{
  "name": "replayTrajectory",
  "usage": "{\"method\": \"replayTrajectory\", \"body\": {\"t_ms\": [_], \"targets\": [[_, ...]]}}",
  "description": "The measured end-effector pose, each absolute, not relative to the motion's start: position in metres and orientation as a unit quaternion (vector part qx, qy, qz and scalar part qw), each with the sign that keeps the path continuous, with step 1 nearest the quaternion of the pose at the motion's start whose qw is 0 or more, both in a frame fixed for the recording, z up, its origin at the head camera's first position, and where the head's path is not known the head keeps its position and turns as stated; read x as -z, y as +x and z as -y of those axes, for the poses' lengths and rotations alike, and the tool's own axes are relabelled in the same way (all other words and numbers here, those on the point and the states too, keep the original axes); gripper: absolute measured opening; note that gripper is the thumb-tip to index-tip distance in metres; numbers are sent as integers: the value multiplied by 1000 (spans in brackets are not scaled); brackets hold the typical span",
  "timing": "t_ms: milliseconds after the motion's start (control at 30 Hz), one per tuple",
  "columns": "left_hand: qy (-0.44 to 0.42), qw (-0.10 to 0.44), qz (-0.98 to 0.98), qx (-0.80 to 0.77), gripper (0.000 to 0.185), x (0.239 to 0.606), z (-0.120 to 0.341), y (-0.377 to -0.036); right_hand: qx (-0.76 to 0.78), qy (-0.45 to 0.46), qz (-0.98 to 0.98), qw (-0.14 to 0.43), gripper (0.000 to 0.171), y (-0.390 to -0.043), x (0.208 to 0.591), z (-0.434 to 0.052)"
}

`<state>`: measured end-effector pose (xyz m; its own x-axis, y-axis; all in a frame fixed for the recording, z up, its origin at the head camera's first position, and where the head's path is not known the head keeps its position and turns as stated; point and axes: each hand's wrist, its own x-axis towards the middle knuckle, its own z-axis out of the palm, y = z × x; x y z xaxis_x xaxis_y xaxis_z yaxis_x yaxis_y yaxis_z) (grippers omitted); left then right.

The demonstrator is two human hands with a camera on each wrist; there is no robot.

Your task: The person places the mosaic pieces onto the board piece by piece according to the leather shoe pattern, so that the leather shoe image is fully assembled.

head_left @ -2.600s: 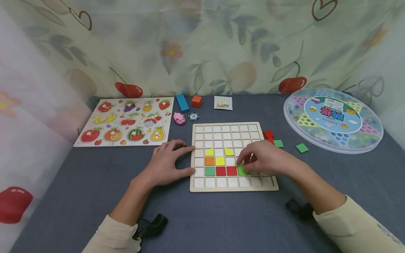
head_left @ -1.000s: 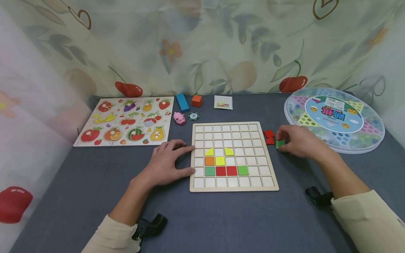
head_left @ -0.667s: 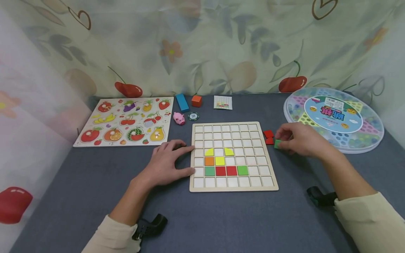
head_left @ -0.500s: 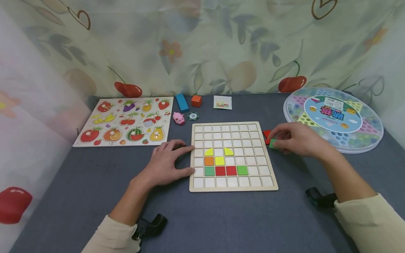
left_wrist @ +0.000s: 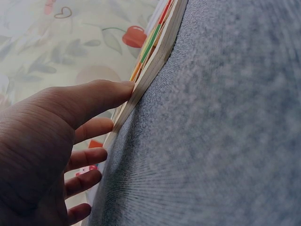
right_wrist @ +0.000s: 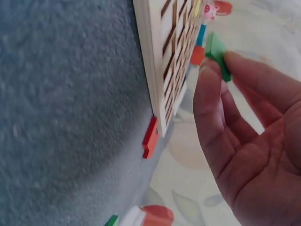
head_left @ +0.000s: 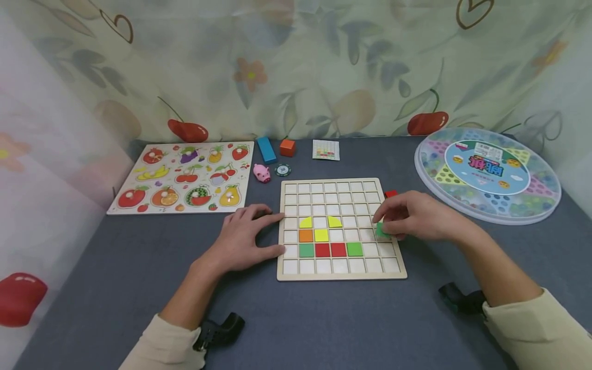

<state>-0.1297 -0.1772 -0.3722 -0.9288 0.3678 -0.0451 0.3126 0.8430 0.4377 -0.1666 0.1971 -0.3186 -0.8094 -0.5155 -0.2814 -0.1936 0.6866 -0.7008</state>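
My right hand (head_left: 411, 216) pinches a small green square tile (right_wrist: 216, 52) between thumb and fingertips, over the right side of the wooden grid board (head_left: 342, 276). My left hand (head_left: 242, 239) rests at the board's left edge, thumb and index fingertip touching its side, the other fingers loosely extended. In the board's cells sit an orange tile (head_left: 306, 236), a yellow square (head_left: 321, 236), two yellow rounded pieces (head_left: 306, 223), two red tiles (head_left: 322, 250), a teal-green tile (head_left: 307, 251) and a light green tile (head_left: 354, 249).
Red tiles (right_wrist: 150, 138) lie by the board's right edge, mostly behind my right hand in the head view. A round game box (head_left: 487, 172) stands back right, a fruit puzzle (head_left: 185, 177) back left. Behind the board are a pattern card (head_left: 326, 150), blocks, a pig figure (head_left: 261, 173) and a chip.
My right hand has left the light green tile in its cell, picked up another green tile beside the red ones, and brought it left over the board. The left hand has stayed put.
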Motion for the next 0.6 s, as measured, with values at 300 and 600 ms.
{"method": "replayTrajectory", "body": {"t_ms": [300,600], "targets": [[179,62,-958,-216,72,373,177,-130,314,-259,-876,258,14,-163,326,-184],[176,67,-959,-212,73,373,177,-130,290,-252,-890,245,13,-162,331,-176]]}}
